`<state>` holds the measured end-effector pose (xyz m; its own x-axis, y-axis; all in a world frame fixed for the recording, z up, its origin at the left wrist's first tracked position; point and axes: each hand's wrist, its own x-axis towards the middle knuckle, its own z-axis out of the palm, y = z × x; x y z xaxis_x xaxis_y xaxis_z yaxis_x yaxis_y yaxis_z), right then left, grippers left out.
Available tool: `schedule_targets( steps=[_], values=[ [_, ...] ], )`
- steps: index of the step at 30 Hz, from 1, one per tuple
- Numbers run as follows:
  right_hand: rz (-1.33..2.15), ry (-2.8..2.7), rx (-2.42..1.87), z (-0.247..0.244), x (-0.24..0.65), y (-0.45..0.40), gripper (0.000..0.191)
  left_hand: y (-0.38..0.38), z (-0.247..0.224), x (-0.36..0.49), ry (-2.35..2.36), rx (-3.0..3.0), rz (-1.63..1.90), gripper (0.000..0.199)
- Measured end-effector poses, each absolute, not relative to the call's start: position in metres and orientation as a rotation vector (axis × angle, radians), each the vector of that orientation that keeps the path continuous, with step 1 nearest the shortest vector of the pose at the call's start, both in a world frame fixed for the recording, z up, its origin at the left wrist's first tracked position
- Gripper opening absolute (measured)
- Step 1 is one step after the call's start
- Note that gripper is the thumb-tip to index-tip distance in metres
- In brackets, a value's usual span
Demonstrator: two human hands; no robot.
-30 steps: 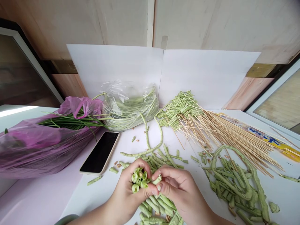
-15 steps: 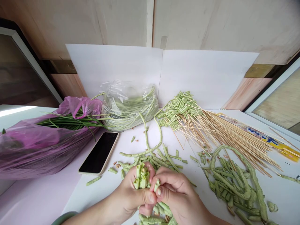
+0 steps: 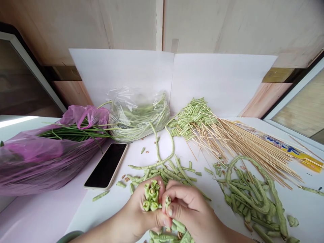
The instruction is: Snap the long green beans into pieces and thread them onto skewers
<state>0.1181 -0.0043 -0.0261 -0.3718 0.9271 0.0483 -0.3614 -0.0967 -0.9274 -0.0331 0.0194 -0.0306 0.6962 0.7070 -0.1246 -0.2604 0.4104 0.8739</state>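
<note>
My left hand (image 3: 138, 211) is wrapped round a bundle of long bean pieces (image 3: 152, 196), whose cut ends face up toward me. Close against it, my right hand (image 3: 193, 211) pinches one short bean piece (image 3: 167, 201) between thumb and forefinger. The two hands touch in front of me, low in the view. Under and behind them lie loose bean pieces (image 3: 164, 175), mixed with a few brown seeds. The lower parts of the held pieces are hidden by my fingers.
At the left are a phone (image 3: 106, 166) and a purple bag (image 3: 50, 158) of green stalks. A clear bag (image 3: 139, 118) of long beans stands behind. Skewers (image 3: 253, 145) threaded with bean pieces (image 3: 194, 114) lie at the right, near a bean heap (image 3: 253, 199).
The bundle in my left hand has tipped so its cut ends face me more. My right hand has shifted slightly, still pinching the bean piece. The view has moved a little.
</note>
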Motion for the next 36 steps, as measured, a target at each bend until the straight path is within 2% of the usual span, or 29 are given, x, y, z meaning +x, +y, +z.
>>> schedule_targets(
  steps=[7,18,21,26,36],
  values=[
    [1.565,-1.211,-0.909,-0.036,0.117,-0.004,0.041,0.021,-0.027,-0.033,0.708,1.48,0.895,0.039],
    [1.59,-1.312,-0.932,-0.03,0.118,-0.004,0.051,0.018,-0.021,-0.037,0.687,1.807,0.756,0.026],
    [1.544,-1.386,-0.932,-0.027,0.122,-0.005,0.048,0.018,-0.021,-0.036,0.689,1.777,0.782,0.028],
    [1.358,-1.452,-0.977,-0.023,0.132,-0.003,0.047,0.019,-0.027,-0.039,0.834,1.81,0.89,0.027],
    [0.705,-1.732,-0.947,-0.01,0.148,0.002,0.041,0.023,-0.036,-0.041,0.831,1.949,0.963,0.024]
  ],
)
